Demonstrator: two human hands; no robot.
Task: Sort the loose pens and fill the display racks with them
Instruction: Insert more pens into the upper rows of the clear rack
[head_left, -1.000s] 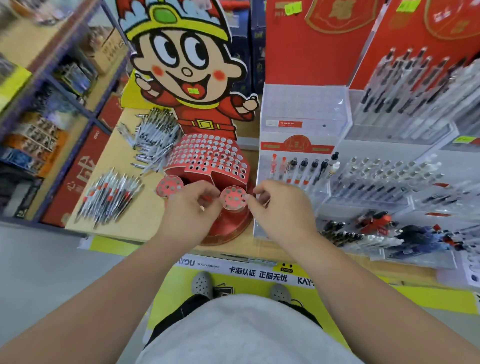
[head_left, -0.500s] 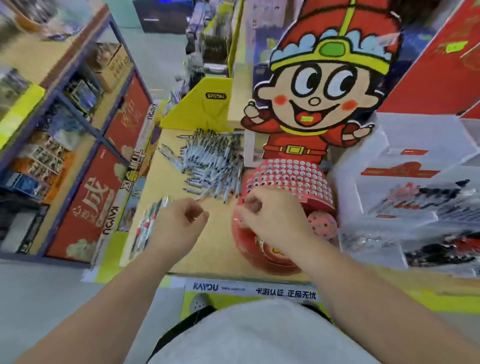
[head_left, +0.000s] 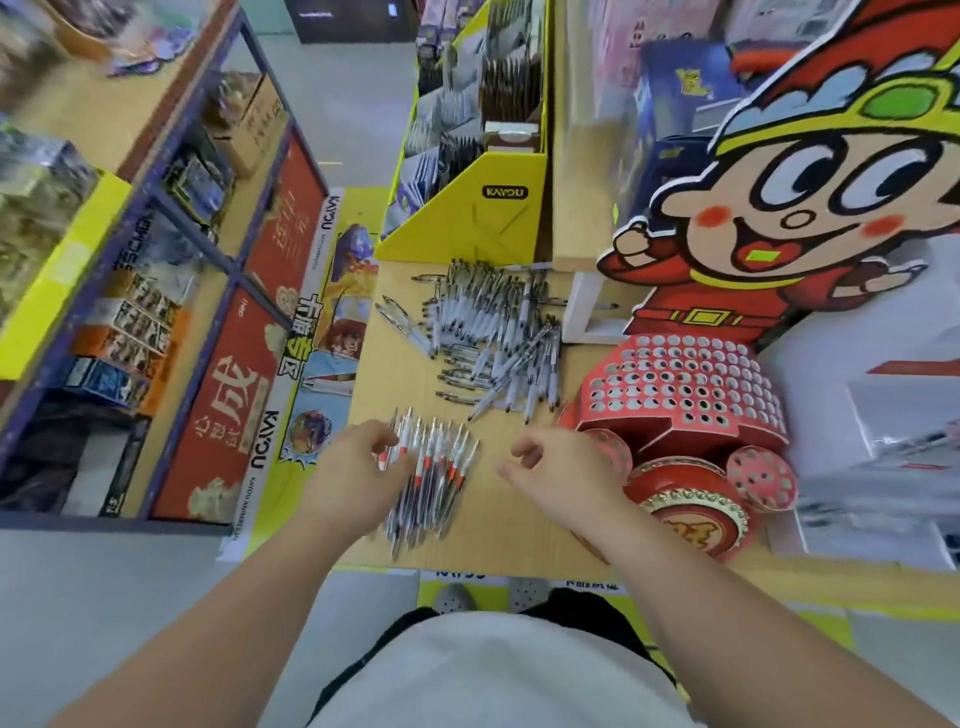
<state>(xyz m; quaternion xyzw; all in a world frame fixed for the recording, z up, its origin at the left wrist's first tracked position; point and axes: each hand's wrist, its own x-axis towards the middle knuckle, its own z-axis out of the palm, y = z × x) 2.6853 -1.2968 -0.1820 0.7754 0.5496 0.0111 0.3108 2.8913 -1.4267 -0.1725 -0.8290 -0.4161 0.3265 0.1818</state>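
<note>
A: Now, left hand (head_left: 358, 470) lies on the left edge of the near pile of pens (head_left: 439, 467), fingers bent over the barrels. We cannot tell whether it has pinched one.
B: Agreed; right hand (head_left: 563, 467) hovers just right of that pile, fingers loosely curled, nothing in it.
A: We note a bigger far pile (head_left: 493, 332) spread on the table (head_left: 410, 387), well apart from both hands.
B: And the red rack (head_left: 675, 387) of holes stands right, near the right hand, in front of a cartoon figure (head_left: 810, 218).
</note>
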